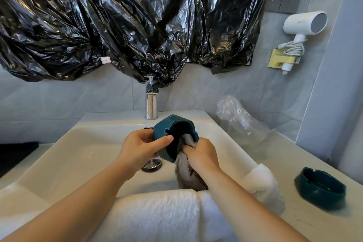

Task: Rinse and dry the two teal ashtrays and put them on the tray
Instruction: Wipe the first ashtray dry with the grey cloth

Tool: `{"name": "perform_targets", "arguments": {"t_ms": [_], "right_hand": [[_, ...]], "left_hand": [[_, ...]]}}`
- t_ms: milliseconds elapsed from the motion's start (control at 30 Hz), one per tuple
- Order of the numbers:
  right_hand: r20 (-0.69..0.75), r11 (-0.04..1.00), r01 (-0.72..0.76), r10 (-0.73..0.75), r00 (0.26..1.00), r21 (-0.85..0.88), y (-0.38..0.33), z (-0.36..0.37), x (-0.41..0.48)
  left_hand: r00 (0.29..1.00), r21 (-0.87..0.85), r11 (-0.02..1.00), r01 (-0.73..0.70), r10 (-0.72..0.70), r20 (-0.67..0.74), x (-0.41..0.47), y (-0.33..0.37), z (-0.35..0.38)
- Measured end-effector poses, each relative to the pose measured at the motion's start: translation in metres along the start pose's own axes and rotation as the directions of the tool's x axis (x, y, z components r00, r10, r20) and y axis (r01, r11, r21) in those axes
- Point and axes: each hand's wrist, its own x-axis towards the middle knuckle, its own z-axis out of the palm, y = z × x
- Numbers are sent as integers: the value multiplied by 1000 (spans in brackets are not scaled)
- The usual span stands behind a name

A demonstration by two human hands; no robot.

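Note:
Over the white sink [82, 143] my left hand [140, 148] grips a teal ashtray [167, 129] by its rim, tilted so its hollow faces me. My right hand [202, 155] clutches a grey cloth [185, 171] and presses one end of it into the hollow; the rest of the cloth hangs down into the basin. A second teal ashtray [320, 187] stands upright on the counter at the right, apart from both hands. No tray can be made out.
A chrome tap [151, 104] rises behind the basin and the drain [151, 165] lies below my left hand. White towels [163, 214] drape over the sink's front edge. A clear plastic bag [237, 116] lies at the back right. A hair dryer [304, 25] hangs on the wall.

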Motion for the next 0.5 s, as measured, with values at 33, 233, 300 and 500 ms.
{"name": "perform_targets", "arguments": {"t_ms": [33,233,300,500], "right_hand": [[-12,999,17,-17,1000,-30,1,-1,0],[168,995,-61,47,985,82,3,6,5],[263,980,-113,67,962,166,2,9,3],[128,995,-42,31,991,86,8,4,7]], "left_hand": [[1000,-5,1000,2,-2,-2,0,0,0],[999,-20,1000,7,-7,-33,1,-2,-2],[999,-38,999,18,-19,-45,2,-3,-3],[999,-1,1000,13,-13,-34,1,-1,-1]]}}
